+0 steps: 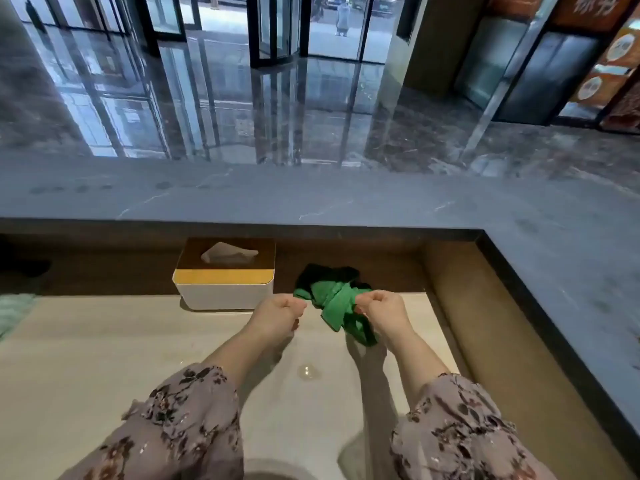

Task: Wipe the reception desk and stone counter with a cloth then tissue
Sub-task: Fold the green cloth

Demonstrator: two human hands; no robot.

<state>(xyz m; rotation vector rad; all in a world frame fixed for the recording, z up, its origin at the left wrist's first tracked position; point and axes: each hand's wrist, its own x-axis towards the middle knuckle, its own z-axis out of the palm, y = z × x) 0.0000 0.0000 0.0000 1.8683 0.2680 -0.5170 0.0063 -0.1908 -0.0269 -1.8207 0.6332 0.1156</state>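
A crumpled green cloth (334,301) hangs between my two hands just above the pale reception desk (104,358). My left hand (278,311) is closed on the cloth's left corner. My right hand (379,310) grips the other end, and a loose fold droops below it. A white tissue box (225,284) with a wooden lid stands on the desk to the left of my hands, one tissue poking out. The grey stone counter (311,199) runs across behind the desk and turns down the right side.
A brown upstand wall (485,323) separates the desk from the raised counter at the back and right. A small water spot (307,371) lies on the desk between my forearms. A pale green item (14,310) sits at the far left edge.
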